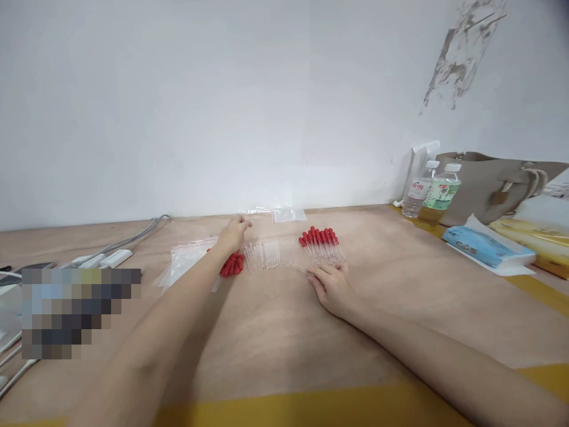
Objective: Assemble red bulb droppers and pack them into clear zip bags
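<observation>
1. At the near edge, yellow tape (pixel 275 409) across a tan table covering (pixel 258 362), lightly creased.
2. Farther in, right of middle, the right hand (pixel 333 287), thumb and fingertips drawn together on a thin clear tube (pixel 300 269); long axis mostly left to right, free end pointing left and slightly far.
3. Just left of that tube, a row of clear tubes (pixel 269 255), side by side, long axes running near to far.
4. Left of the row, red caps (pixel 232 265) in a heap, near a clear plastic bag (pixel 184 261) lying flat.
5. Right of the row, just beyond the right hand, red-capped tubes (pixel 320 240) bunched together: caps far, clear ends pointing near and slightly right.
6. Just beyond the red caps, the left hand (pixel 233 234), fingers bent toward the right; cannot tell if pinching anything.
7. On the far right, a blue tissue pack (pixel 486 247), nearer than two bottles (pixel 442 193) and a taupe handbag (pixel 493 184).
8. At the far edge, a small clear bag (pixel 291 215); behind, a white wall (pixel 222 107), peeling at upper right.
</observation>
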Motion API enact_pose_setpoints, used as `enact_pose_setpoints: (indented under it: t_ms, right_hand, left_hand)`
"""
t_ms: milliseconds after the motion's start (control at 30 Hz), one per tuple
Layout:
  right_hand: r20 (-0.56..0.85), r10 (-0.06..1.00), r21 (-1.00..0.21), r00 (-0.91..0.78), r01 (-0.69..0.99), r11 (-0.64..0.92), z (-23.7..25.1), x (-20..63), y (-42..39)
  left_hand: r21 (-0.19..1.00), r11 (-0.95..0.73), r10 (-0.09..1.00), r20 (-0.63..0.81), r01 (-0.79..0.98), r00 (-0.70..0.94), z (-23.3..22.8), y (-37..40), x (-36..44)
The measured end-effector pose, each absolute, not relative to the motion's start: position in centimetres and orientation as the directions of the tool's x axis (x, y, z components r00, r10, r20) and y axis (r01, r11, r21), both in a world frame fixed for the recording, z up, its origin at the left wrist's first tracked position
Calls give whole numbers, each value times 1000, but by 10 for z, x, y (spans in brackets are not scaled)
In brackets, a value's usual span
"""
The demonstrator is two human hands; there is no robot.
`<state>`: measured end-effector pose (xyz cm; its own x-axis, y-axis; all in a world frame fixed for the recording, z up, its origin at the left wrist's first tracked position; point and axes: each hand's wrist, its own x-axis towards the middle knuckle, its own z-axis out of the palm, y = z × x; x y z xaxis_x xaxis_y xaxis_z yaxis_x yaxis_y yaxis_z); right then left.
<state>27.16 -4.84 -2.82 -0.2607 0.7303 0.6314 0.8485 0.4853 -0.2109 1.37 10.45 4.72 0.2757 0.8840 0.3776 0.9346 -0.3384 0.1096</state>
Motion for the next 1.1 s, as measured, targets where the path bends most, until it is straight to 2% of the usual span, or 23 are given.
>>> enact_pose_setpoints:
  t_ms: [100, 133, 200, 233, 300, 367, 533, 867, 1100]
  right_hand:
    - [643, 721, -238, -260, 827, 510, -29, 272, -49]
    - [649, 715, -249, -260, 816, 522, -29, 271, -49]
    - [662, 705, -274, -255, 794, 543, -29, 271, -50]
    - [667, 702, -286, -250, 785, 550, -28, 270, -50]
    - [674, 700, -305, -237, 774, 555, -26, 270, -51]
    - [678, 699, -317, -230, 766, 559, -24, 270, -53]
    - [687, 687, -324, -235, 748, 580, -23, 270, -55]
    - [688, 662, -312, -297, 703, 639, -25, 264, -55]
    - [685, 652, -288, -326, 701, 653, -20, 260, -60]
  left_hand:
    - [289, -329, 810, 575, 899, 112, 40, 77, 22]
    - [437, -371, 798, 601, 820, 41, 34, 65, 26]
    - [698, -437, 855, 518, 568, 22, 20, 39, 35]
    - [780, -440, 881, 470, 445, 47, 13, 26, 40]
    - [869, -412, 911, 400, 274, 99, -1, 2, 49]
    - [910, -361, 931, 338, 202, 140, -12, -15, 55]
    - [914, -342, 921, 280, 218, 270, -24, -26, 60]
    - [937, -279, 925, 203, 211, 320, -19, -29, 63]
    - [945, -279, 922, 214, 170, 323, -21, -29, 67]
